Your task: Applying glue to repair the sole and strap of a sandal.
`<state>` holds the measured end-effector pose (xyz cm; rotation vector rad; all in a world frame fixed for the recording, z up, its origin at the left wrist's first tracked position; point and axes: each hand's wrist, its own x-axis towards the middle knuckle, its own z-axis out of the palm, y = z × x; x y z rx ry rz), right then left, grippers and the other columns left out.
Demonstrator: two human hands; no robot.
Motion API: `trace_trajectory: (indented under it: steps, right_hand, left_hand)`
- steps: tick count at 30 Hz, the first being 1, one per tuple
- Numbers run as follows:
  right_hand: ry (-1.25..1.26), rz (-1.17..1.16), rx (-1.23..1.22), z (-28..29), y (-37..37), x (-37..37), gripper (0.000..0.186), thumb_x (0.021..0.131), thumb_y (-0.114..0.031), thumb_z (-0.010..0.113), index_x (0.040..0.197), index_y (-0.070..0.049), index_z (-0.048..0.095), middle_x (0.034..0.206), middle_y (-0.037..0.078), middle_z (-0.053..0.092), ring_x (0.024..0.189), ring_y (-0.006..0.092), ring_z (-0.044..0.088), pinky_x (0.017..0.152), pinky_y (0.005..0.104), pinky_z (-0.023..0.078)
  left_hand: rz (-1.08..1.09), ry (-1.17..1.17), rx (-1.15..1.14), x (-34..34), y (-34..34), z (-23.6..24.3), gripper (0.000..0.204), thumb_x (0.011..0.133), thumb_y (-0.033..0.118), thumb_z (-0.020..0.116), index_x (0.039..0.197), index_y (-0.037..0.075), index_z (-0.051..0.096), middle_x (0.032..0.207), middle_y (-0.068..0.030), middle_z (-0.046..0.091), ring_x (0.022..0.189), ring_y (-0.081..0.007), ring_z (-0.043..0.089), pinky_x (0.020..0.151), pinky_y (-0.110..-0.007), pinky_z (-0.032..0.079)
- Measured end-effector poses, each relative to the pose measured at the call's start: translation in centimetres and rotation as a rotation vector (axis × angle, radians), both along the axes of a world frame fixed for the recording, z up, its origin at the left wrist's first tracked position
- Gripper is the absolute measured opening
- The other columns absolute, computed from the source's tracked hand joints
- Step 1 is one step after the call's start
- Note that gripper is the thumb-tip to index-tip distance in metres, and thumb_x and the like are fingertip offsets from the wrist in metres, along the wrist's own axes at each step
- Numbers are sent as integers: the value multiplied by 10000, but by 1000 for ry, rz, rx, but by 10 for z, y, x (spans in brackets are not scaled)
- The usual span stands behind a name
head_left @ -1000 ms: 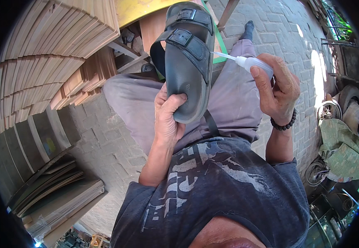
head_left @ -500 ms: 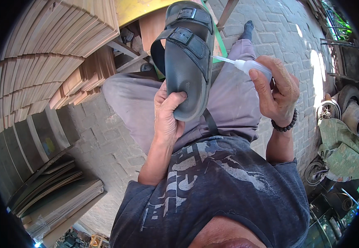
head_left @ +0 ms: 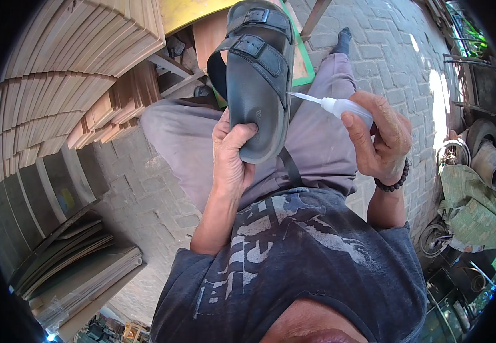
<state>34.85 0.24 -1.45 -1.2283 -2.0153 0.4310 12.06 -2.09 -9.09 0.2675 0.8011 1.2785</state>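
A black two-strap sandal (head_left: 255, 94) with buckles is held up over my lap, its toe end pointing away from me. My left hand (head_left: 234, 143) grips it by the heel, thumb pressed on the footbed and fingers underneath. In my right hand (head_left: 382, 131) is a small white squeeze bottle (head_left: 348, 108) with a long thin nozzle. The nozzle's tip is at the right edge of the sandal, near the lower end of the wide strap. Whether the tip touches the edge I cannot tell.
Stacks of wooden boards (head_left: 82, 40) rise at the left, with flat sheets (head_left: 88, 274) below them. A yellow-topped table (head_left: 188, 12) stands ahead. Paving bricks (head_left: 139, 188) cover the floor. At the right are wheels and a green cloth (head_left: 474, 208).
The bottle in my right hand has shifted slightly left and down, its nozzle tip moving lower along the sandal's edge. The sandal has moved slightly left and up.
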Motion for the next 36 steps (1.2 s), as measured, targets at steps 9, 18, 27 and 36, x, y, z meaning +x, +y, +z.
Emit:
trace_trajectory:
  steps: [9, 18, 27, 36]
  right_hand:
    - [-4, 30, 21, -1, -6, -2, 192, 799, -41, 733, 959, 25, 649, 808, 104, 659, 535, 208, 594, 468, 296, 438]
    - [2, 60, 37, -1, -11, -5, 199, 796, -39, 737, 962, 34, 654, 812, 126, 663, 556, 236, 610, 494, 308, 453]
    - [74, -69, -9, -3, -18, 1, 203, 812, -44, 736, 982, 42, 666, 804, 94, 664, 550, 142, 583, 483, 271, 422]
    - [837, -267, -115, -32, -27, 7, 230, 974, -126, 606, 1069, 83, 591, 728, 91, 599, 558, 109, 539, 500, 239, 390]
  left_hand:
    - [31, 18, -21, 1, -1, 3, 280, 799, 14, 596, 1071, -47, 624, 966, -101, 678, 823, -161, 674, 780, -284, 554]
    - [64, 72, -42, -1, -1, 2, 284, 791, 22, 603, 1067, -41, 630, 960, -89, 677, 816, -159, 668, 769, -287, 550]
    - [83, 53, -30, -2, 0, 2, 292, 802, 36, 595, 1082, -42, 622, 961, -97, 675, 834, -167, 673, 779, -291, 552]
    - [-8, -17, 17, 1, 6, 15, 525, 803, -28, 521, 1307, 32, 386, 1163, -193, 603, 982, -331, 690, 784, -405, 633]
